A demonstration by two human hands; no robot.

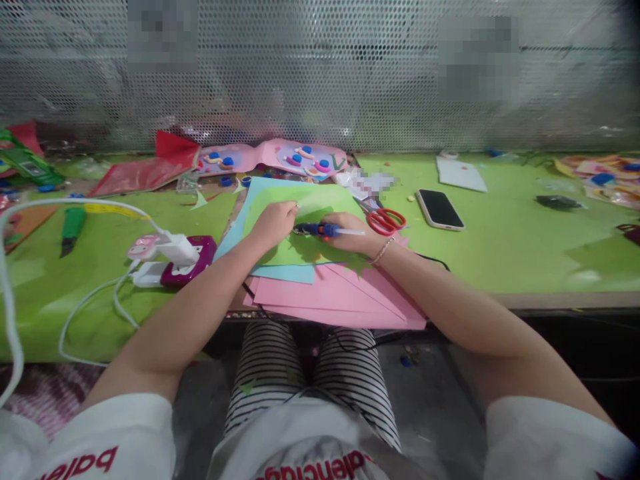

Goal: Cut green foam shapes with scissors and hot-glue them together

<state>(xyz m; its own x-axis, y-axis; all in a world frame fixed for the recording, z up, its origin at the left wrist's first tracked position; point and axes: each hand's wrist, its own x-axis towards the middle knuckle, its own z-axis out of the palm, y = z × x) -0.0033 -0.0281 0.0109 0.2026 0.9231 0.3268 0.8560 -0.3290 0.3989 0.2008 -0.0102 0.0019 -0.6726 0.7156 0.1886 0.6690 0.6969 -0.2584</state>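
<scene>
My right hand (350, 233) is wrapped round a blue glue gun (320, 230), with a clear glue stick showing at its back end. The gun's nozzle points left, close to the fingers of my left hand (276, 223). Those fingers are pressed together over a green sheet (320, 197); what they hold, if anything, is too small to make out. Under the green sheet lie light blue paper (285, 273) and pink sheets (330, 297) that reach the table's front edge. Red-handled scissors (386, 221) lie just beyond my right hand.
A phone (440, 209) lies at the right. To the left are a purple power socket (193, 267) with white plugs and cables, and a green-handled cutter (73, 227). Decorated pink pieces (300, 159) sit by the mesh panel (310, 80). A black cord hangs at the front edge.
</scene>
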